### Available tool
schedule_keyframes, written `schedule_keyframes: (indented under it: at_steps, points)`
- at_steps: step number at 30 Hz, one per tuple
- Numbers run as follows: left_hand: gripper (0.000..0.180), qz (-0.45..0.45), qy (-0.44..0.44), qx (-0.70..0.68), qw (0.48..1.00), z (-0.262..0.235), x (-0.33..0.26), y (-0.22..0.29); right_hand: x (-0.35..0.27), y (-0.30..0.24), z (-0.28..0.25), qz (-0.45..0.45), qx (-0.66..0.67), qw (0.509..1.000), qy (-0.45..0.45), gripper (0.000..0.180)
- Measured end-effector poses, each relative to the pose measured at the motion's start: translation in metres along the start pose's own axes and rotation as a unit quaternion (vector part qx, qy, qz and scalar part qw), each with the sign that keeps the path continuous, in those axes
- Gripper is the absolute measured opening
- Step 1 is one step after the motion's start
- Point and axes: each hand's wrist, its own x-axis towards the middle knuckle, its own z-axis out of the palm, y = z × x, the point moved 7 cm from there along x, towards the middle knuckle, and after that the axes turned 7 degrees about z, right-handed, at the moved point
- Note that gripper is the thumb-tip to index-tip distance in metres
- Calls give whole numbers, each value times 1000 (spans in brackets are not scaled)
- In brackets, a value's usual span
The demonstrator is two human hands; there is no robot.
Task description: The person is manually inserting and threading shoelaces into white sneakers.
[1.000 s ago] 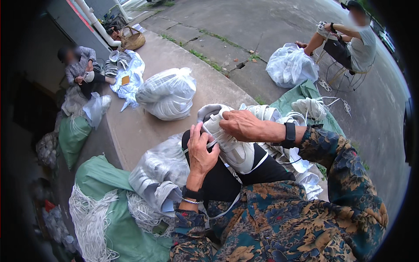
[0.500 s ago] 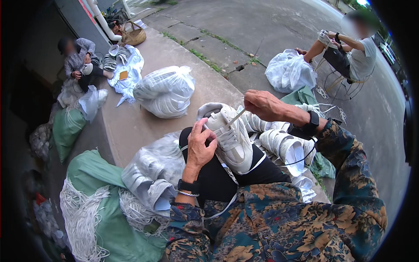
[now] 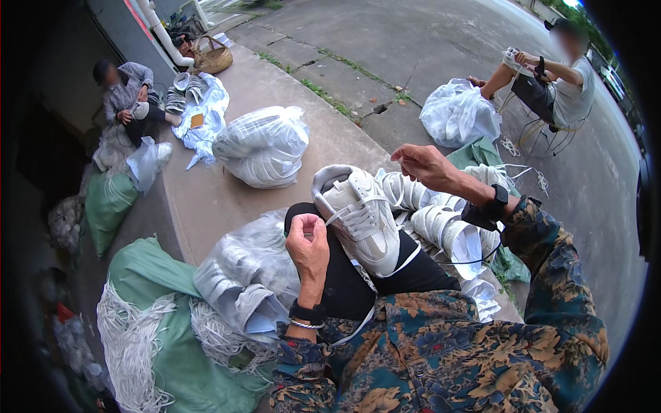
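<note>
A white and grey sneaker [image 3: 363, 230] rests on my dark-trousered lap, toe toward me. Its white lace [image 3: 358, 219] is threaded across the tongue, with loose ends lying to either side. My left hand [image 3: 308, 251] is raised just left of the shoe, thumb and forefinger pinched together; whatever they may hold is too small to make out. Off the shoe's right side, my right hand [image 3: 428, 167] hangs in the air with fingers loosely bent and apart, and no lace shows in it. Neither hand touches the shoe body.
Stacked white shoes [image 3: 447, 227] lie to my right. At my left are a clear bag of shoes [image 3: 241, 258] and a green sack [image 3: 186, 351] topped with white lace bundles [image 3: 131, 337]. Another full bag [image 3: 265, 148] stands ahead. Two people [image 3: 127, 96] sit farther off, handling shoes.
My right hand has let go of the lace it was pulling taut and moved slightly right. My left hand has drawn back from the shoe, down and left. The lace now lies slack.
</note>
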Motion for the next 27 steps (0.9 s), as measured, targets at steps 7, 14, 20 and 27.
schedule_keyframes:
  at_steps: [7, 14, 20, 27]
  points:
    - [42, -350, -205, -236, 883, 22, -43, -28, 8, 7, 62, 26, 165, 985, -46, 11]
    - [44, -426, -120, -584, 680, 37, -55, -31, 3, 5, 78, -35, 24, 999, 13, 12]
    - [24, -343, 62, -599, 720, 6, -43, -36, 4, 8, 81, 13, 90, 996, -23, 16]
    - [23, -266, 249, -576, 732, -109, -42, -62, 15, 6, 88, 34, 152, 987, -44, 15]
